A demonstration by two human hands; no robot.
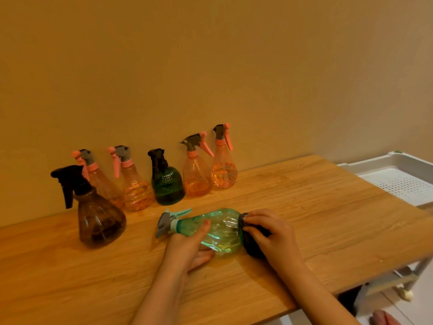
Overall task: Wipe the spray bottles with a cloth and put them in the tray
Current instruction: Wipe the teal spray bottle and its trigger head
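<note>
teal, clear plastic: the spray bottle (pixel 210 231) being cleaned lies on its side on the wooden table (pixel 304 207), its long axis running left to right across the person's front, nozzle end out to the left and flat base to the right.

the left hand (pixel 189 249) holds it around the narrower part of the body, thumb over the top and fingers curled underneath, so the trigger head sticks out beyond that hold on the far-left side. the right hand (pixel 269 233) grips a dark cloth (pixel 253 245) bunched against the base, fingers curled round the cloth and pressing it onto the bottle's bottom end. so the cloth sits right at the base end, and the whole ribbed belly lies between the two hands.

the white perforated tray (pixel 398 184) is well off to the right, beyond the table edge and on the cloth hand's side; i judge the base end would lead if the bottle is carried there, and the right hand is nearer.

behind the grip, against the wall, stand the others: four orange bottles (pixel 196 177), a dark green bottle (pixel 167 184), and nearer on the left a brown bottle (pixel 98 216), all upright and apart from the hands.
</note>
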